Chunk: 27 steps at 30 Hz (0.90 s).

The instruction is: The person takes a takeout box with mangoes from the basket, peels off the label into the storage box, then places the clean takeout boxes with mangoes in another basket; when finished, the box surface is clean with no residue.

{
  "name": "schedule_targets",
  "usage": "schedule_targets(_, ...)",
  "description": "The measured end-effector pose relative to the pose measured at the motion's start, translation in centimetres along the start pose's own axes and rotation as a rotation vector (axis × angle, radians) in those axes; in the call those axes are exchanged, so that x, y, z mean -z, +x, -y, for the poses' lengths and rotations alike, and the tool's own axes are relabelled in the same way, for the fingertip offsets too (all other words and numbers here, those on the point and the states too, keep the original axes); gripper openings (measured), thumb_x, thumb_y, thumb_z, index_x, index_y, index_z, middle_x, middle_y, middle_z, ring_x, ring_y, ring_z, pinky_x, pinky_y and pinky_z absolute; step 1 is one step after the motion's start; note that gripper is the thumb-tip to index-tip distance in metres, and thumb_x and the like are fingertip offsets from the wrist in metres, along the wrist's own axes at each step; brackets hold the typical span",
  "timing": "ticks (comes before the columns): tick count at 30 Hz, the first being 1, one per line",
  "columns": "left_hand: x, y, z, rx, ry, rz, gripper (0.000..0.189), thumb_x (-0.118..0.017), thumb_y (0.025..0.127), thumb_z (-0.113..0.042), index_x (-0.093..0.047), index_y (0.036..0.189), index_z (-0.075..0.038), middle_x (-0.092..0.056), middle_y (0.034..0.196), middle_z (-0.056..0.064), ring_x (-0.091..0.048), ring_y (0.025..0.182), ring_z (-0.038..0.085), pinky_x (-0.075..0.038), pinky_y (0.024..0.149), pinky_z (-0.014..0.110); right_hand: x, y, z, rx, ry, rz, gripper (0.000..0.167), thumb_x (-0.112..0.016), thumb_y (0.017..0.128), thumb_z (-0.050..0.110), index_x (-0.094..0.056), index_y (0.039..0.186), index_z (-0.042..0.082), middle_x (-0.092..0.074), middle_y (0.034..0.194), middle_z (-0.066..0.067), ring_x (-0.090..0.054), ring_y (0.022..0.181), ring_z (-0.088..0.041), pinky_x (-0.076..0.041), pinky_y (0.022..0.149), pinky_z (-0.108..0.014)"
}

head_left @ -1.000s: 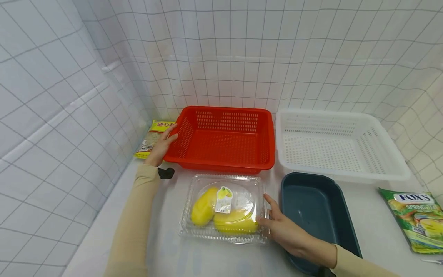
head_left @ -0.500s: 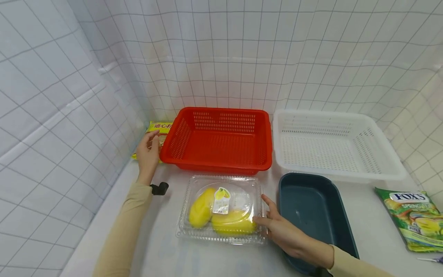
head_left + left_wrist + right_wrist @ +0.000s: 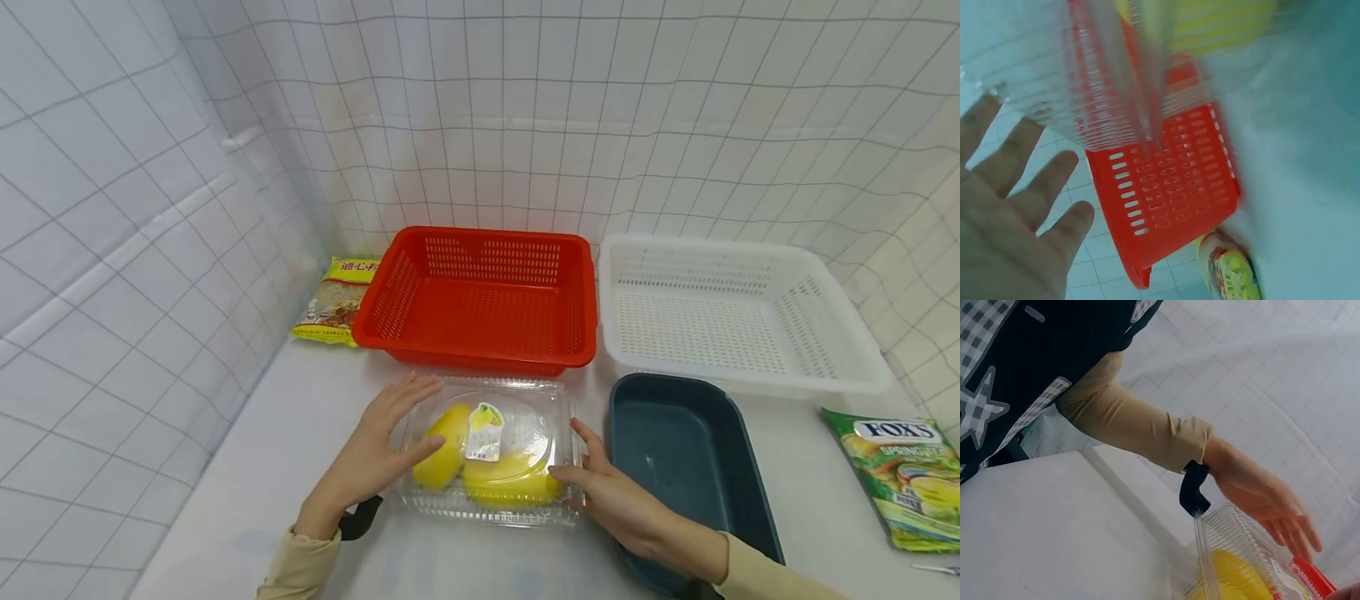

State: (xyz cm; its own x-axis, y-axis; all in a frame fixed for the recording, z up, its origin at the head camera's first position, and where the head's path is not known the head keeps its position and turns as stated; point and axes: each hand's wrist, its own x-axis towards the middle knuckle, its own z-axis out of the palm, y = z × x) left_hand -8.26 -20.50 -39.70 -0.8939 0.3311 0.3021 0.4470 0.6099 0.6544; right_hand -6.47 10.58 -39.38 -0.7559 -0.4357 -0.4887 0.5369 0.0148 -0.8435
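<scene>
Left hand (image 3: 378, 446) splayed at a clear box (image 3: 527, 429) — right hand (image 3: 618, 502) grips its side.

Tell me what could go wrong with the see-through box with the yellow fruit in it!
The clear box might tip if lifted now: the right hand grips one side, while the left hand is open. The two yellow fruits could perhaps slide inside and make it lopsided. The red basket sits close behind, so the box might bump it.
</scene>
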Motion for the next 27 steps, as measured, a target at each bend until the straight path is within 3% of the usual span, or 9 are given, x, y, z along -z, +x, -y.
schedule_targets(2,-0.4,-0.4,-0.2,0.002,0.052,0.083,0.070,-0.070,0.083,-0.042,-0.044,0.143,-0.016,-0.038,0.147,0.002,-0.019,0.140,0.029,-0.008,0.110,0.055,0.0,0.0,0.0,0.002,-0.002,-0.003,0.086,-0.059,0.092,0.021,0.004,0.149,0.020,-0.003,0.147,-0.026,-0.008,0.135,-0.041,-0.008,0.103,-0.067)
schedule_targets(5,-0.9,-0.7,-0.2,0.007,0.130,0.155,0.080,-0.069,0.079,-0.054,-0.042,0.145,-0.018,-0.030,0.152,0.001,-0.009,0.142,0.029,-0.003,0.111,0.053,-0.1,-0.1,0.1,0.003,-0.030,-0.021,0.085,-0.060,0.091,0.022,0.002,0.150,0.018,-0.006,0.147,-0.027,-0.010,0.134,-0.042,-0.009,0.103,-0.067)
schedule_targets(10,-1.3,-0.9,-0.1,0.000,0.215,0.198,0.084,-0.064,0.078,-0.063,-0.038,0.147,-0.021,-0.021,0.155,-0.001,-0.002,0.143,0.027,-0.009,0.111,0.054,0.0,-0.6,0.5,0.083,-0.217,-0.101,0.084,-0.063,0.090,0.026,-0.006,0.150,0.017,-0.008,0.151,-0.022,-0.012,0.136,-0.043,-0.018,0.102,-0.066)
schedule_targets(12,-1.4,-0.9,-0.1,-0.002,0.224,0.196,0.083,-0.063,0.079,-0.063,-0.038,0.147,-0.022,-0.020,0.156,-0.002,-0.001,0.143,0.026,-0.014,0.110,0.055,0.1,-0.9,0.6,0.208,-0.355,-0.114,0.084,-0.064,0.090,0.027,-0.008,0.151,0.017,-0.009,0.151,-0.019,-0.013,0.136,-0.042,-0.022,0.101,-0.065)
schedule_targets(15,-1.4,-0.9,-0.1,-0.008,0.225,0.186,0.082,-0.062,0.080,-0.062,-0.038,0.147,-0.022,-0.019,0.156,-0.004,-0.001,0.143,0.024,-0.019,0.108,0.056,0.2,-1.1,0.7,0.485,-0.580,-0.109,0.083,-0.066,0.089,0.023,-0.010,0.151,0.017,-0.009,0.152,-0.014,-0.013,0.137,-0.037,-0.026,0.099,-0.066)
schedule_targets(19,-1.5,-0.9,0.1,-0.017,0.217,0.180,0.080,-0.063,0.081,-0.060,-0.037,0.147,-0.022,-0.018,0.156,-0.003,0.000,0.143,0.023,-0.018,0.108,0.056,0.1,-0.6,1.3,0.827,-0.858,-0.147,0.072,-0.069,0.086,0.016,-0.030,0.147,0.015,-0.023,0.151,-0.011,-0.024,0.135,-0.029,-0.031,0.097,-0.065)
schedule_targets(23,-1.7,-0.9,0.2,-0.009,0.200,0.179,0.080,-0.064,0.081,-0.059,-0.038,0.147,-0.022,-0.019,0.156,-0.003,0.000,0.143,0.023,-0.017,0.108,0.057,-0.3,0.7,2.4,0.990,-1.025,-0.150,0.052,-0.071,0.084,0.013,-0.052,0.133,0.012,-0.043,0.141,-0.009,-0.038,0.129,-0.025,-0.040,0.096,-0.054)
schedule_targets(27,-1.7,-0.9,0.2,0.016,0.183,0.185,0.079,-0.063,0.080,-0.060,-0.038,0.146,-0.024,-0.019,0.156,-0.004,0.001,0.143,0.021,-0.016,0.108,0.057,-0.9,2.2,3.8,1.008,-1.077,-0.047,0.036,-0.070,0.086,0.012,-0.062,0.120,0.009,-0.057,0.128,-0.004,-0.049,0.120,-0.020,-0.044,0.095,-0.044)
